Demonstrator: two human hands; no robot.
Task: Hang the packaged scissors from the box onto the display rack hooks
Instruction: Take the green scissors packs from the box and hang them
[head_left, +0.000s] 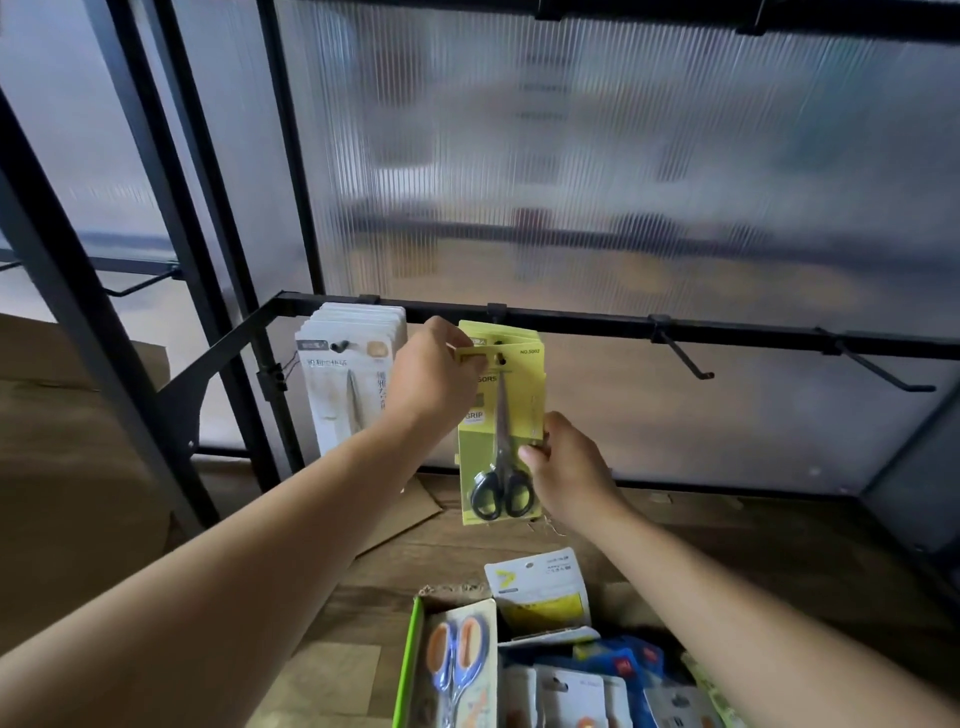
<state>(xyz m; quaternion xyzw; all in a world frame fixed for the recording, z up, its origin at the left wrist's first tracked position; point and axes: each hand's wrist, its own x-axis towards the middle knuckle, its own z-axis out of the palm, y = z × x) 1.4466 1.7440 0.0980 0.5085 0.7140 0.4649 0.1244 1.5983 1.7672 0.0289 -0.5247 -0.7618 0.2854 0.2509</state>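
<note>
Now left hand (431, 374), right hand (566, 462) grip pack (478, 447) (hooked).

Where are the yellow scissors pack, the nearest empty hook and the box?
yellow scissors pack (501, 421): head view, scissor blades.
empty hook (678, 357): head view, mid shaft.
box (452, 591): head view, torn far rim.

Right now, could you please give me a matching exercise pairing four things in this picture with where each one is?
Things:
1. yellow-green pack
2. white packs
3. blue-and-orange scissors
4. bare hook

Places:
A. lying in the box
B. hanging at the left end of the rail
C. gripped by the left hand and the right hand
D. on the rail, right of both hands, carrying nothing

Pairs: 1-C, 2-B, 3-A, 4-D.
</note>
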